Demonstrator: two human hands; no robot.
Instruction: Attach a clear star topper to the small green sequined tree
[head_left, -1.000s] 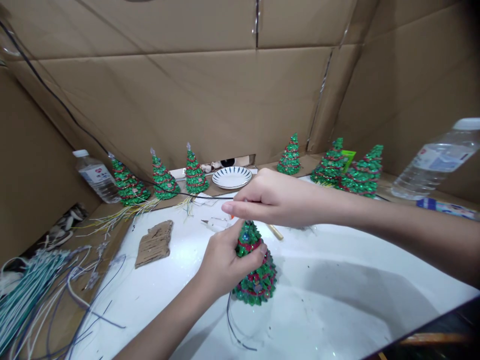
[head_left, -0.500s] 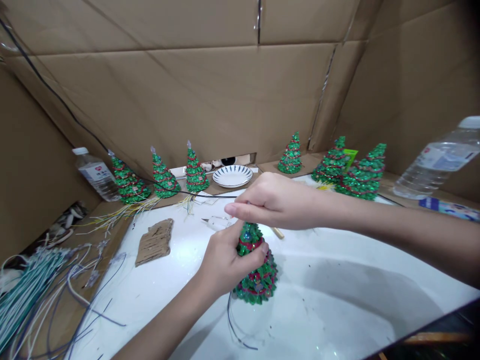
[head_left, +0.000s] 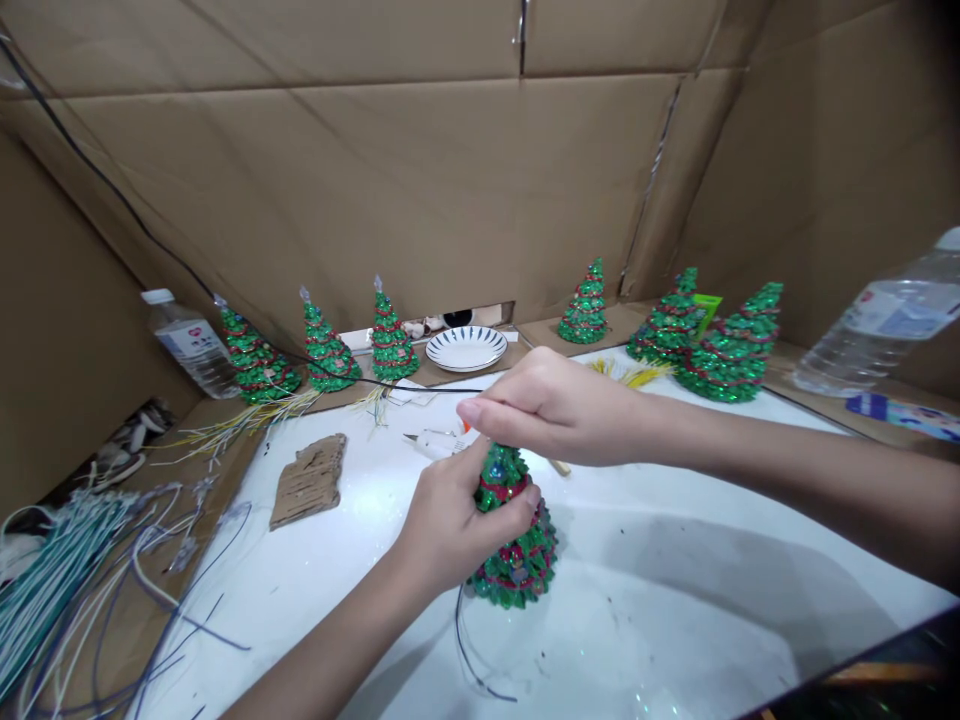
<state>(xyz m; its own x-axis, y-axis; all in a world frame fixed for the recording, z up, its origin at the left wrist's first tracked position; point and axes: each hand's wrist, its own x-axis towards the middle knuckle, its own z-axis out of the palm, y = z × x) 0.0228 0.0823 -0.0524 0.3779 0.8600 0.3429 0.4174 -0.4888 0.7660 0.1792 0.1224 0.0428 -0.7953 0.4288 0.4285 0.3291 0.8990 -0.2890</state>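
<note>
A small green glittery Christmas tree (head_left: 517,560) with red garland stands on the white table (head_left: 660,610), a thin dark wire trailing from its base. My left hand (head_left: 457,520) is wrapped round its upper half. My right hand (head_left: 551,405) hovers just over the tree's tip, its fingers pinched together; what they pinch is too small to make out. A white glue gun (head_left: 439,442) lies just behind both hands.
Finished trees stand at the back left (head_left: 322,345) and back right (head_left: 731,345). A striped plate (head_left: 465,349), a cardboard scrap (head_left: 309,480), water bottles (head_left: 187,340) (head_left: 877,320), wire bundles (head_left: 67,590) at left. Cardboard walls enclose the table.
Both hands stay at the tree; my right hand has shifted slightly right over the tip. The view has tilted a little.
</note>
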